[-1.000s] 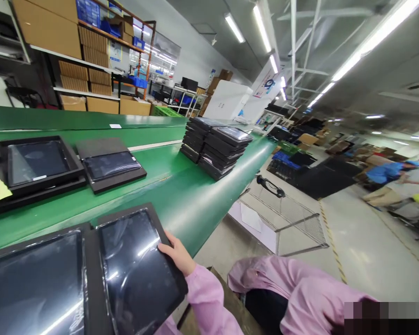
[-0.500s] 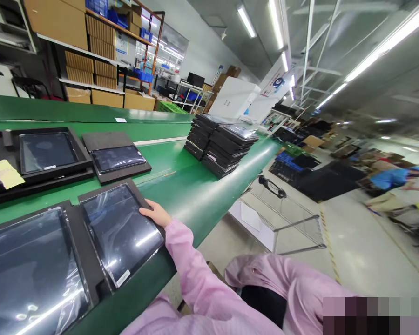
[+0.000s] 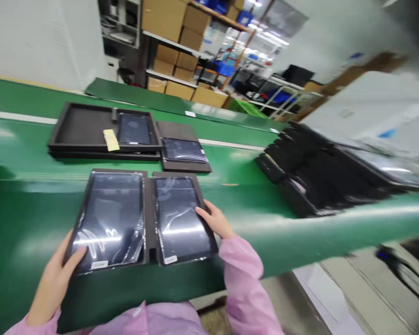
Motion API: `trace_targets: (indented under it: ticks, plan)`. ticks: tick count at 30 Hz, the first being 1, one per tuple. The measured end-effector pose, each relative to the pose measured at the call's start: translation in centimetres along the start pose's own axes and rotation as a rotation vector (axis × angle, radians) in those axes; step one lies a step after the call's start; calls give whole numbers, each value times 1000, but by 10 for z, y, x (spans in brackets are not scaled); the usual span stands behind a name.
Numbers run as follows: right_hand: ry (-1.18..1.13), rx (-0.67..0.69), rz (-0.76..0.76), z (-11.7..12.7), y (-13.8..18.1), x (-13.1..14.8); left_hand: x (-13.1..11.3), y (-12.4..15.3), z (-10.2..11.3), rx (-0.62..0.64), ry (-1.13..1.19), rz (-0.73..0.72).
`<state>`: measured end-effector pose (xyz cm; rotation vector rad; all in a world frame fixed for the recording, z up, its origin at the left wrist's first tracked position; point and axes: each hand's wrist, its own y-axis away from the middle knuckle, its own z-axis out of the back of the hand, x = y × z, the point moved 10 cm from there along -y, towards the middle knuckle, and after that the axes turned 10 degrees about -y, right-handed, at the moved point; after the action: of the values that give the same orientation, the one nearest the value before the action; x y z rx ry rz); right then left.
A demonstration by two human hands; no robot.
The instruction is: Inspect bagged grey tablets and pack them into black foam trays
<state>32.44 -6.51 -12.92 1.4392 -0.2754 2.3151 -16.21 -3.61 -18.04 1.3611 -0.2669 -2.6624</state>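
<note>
A black tray (image 3: 150,209) lies on the green bench before me, bearing two dark flat screens in clear film, a left screen (image 3: 115,209) and a right screen (image 3: 179,214). Each has a small white label at its lower edge. My left hand (image 3: 57,270) grips the tray's lower left edge, thumb over the film and the other fingers mostly hidden. On the right edge, my right hand (image 3: 216,219) has its thumb on top and its fingers round the side. Whether the tray is lifted off the bench I cannot tell.
Behind it sit stacked black trays (image 3: 85,128) with a smaller screen and a yellow note (image 3: 111,140). Beside them is a dark pad (image 3: 178,130) with another screen (image 3: 184,150). Tall stacks of black trays (image 3: 321,172) stand to the right. A metal-framed cart (image 3: 330,298) is below right.
My view has swung left, so the whole tray now shows. My left hand has come into view at the tray's left edge. My right hand stays on its right edge.
</note>
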Motion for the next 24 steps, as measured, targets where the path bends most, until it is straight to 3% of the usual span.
trace_targets:
  ticks: [2,4,7,10,14,18,22,24]
  plan:
    - [78,-105,81,15,-16,22,5,4,-3,20,109,24]
    - [174,-153,225,9,-31,60,5,7,-4,5,145,-53]
    - [339,66,526,-60,-44,127,13,12,-11,40,158,-143]
    - [363,270,633,-140,-53,163,24,15,-15,67,173,-189]
    - [328,316,609,-195,-72,169,24,16,-17,100,160,-210]
    - [270,328,600,-201,-73,171,11,20,-16,55,135,-247]
    - [236,400,587,-197,-22,191,1,25,-16,15,104,-308]
    - [195,672,495,-210,28,190,0,26,-15,5,95,-316]
